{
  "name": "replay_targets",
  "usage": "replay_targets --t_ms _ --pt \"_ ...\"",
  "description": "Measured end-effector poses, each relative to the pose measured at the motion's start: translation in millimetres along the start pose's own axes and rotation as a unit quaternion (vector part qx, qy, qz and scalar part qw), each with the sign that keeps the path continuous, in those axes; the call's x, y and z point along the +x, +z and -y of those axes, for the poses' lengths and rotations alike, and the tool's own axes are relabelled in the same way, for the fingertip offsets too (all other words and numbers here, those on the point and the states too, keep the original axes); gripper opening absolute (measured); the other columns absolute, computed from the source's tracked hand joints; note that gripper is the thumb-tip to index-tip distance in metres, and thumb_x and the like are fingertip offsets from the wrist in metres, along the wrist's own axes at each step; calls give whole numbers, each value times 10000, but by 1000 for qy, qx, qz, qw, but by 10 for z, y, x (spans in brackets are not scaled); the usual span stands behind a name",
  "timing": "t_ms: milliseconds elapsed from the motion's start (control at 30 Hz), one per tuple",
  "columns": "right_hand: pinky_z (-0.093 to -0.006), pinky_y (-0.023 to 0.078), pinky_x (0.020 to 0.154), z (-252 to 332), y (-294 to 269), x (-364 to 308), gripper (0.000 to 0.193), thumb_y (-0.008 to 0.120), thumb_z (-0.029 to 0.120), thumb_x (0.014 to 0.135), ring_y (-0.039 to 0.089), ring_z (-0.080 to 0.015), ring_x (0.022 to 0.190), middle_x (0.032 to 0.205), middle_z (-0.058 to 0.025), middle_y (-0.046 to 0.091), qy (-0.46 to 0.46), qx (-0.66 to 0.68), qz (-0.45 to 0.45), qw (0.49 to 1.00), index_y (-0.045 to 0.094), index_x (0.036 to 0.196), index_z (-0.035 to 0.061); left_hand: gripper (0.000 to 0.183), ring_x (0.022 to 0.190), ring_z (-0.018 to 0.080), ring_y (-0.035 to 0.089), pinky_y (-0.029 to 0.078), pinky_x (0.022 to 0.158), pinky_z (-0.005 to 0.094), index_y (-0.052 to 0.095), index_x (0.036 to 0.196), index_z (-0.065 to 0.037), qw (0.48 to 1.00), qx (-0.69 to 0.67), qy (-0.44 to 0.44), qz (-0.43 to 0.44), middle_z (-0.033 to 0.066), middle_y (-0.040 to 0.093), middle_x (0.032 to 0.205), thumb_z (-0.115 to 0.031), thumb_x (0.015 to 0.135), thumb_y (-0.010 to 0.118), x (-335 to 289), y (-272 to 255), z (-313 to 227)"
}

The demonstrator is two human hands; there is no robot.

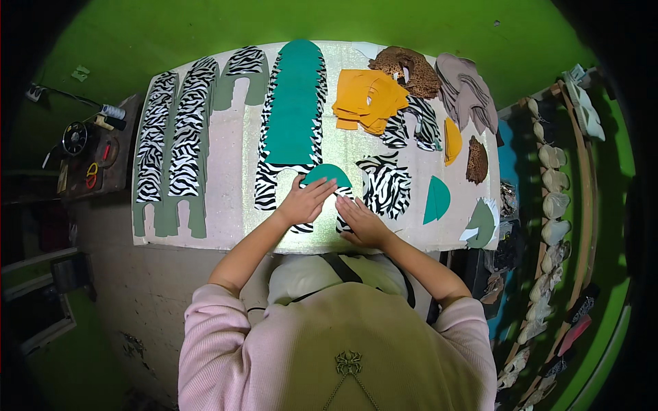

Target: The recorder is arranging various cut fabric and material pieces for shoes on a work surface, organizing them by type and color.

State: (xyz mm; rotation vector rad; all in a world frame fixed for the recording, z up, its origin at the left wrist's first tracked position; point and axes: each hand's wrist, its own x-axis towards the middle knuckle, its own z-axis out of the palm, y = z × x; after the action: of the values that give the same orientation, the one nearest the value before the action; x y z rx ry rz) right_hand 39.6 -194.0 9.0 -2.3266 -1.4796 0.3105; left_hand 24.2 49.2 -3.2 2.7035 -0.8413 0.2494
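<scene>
A teal half-moon piece (pixel 329 175) lies over the curved top of a U-shaped zebra-print piece (pixel 344 220) near the table's front edge. My left hand (pixel 310 200) rests flat with its fingers stretched across the teal piece's lower edge. Lower and to the right, my right hand (pixel 361 222) lies on the zebra piece's right leg, fingers extended. Both hands are open, and they cover part of the pieces. Just beyond them runs a long overlapping row of zebra pieces topped with teal pieces (pixel 296 109). Loose zebra-print pieces (pixel 388 186) are heaped beside my right hand.
Olive-and-zebra rows (pixel 185 130) line the table's left side. Yellow pieces (pixel 370 99), leopard-print pieces (pixel 419 74) and taupe pieces (pixel 467 89) are piled at the back right. A teal stack (pixel 436 200) sits right. Scissors (pixel 92 175) lie on a side bench; shoe lasts (pixel 554 205) hang on a rack.
</scene>
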Motion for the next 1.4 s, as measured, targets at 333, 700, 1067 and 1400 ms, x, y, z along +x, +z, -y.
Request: replay_targets --t_ms 333,700,1067,1400 --pt "-430 194 1141 103 51 -303 701 515 378 903 246 -291 1391 1468 -182 298 -44 47 98 993 256 1416 -22 524 1213 183 488 273 943 512 446 1357 -121 1000 -10 -1 4 37 456 1406 -147 835 490 12 -19 7" --pt "-458 167 1135 108 121 305 723 490 327 920 210 -367 1392 1475 -273 221 37 81 -89 992 174 1413 -99 503 1313 217 402 177 1064 557 455 1336 -62 999 -33 -27 2 84 441 1409 -172 847 494 -33 79 -39" --pt "-439 137 1141 49 334 630 721 429 372 951 184 -375 1401 1494 -275 175 97 47 -148 983 157 1427 -96 595 1376 215 308 41 1053 688 330 1418 -51 994 13 -95 55 104 337 1476 -230 867 462 -143 134 -64" --pt "-455 160 1133 75 313 639 617 469 339 935 220 -359 1389 1492 -218 239 100 21 -136 985 293 1430 16 562 1376 229 305 28 1066 669 293 1450 -106 995 -5 -55 82 50 289 1510 -199 913 432 -294 -148 264"
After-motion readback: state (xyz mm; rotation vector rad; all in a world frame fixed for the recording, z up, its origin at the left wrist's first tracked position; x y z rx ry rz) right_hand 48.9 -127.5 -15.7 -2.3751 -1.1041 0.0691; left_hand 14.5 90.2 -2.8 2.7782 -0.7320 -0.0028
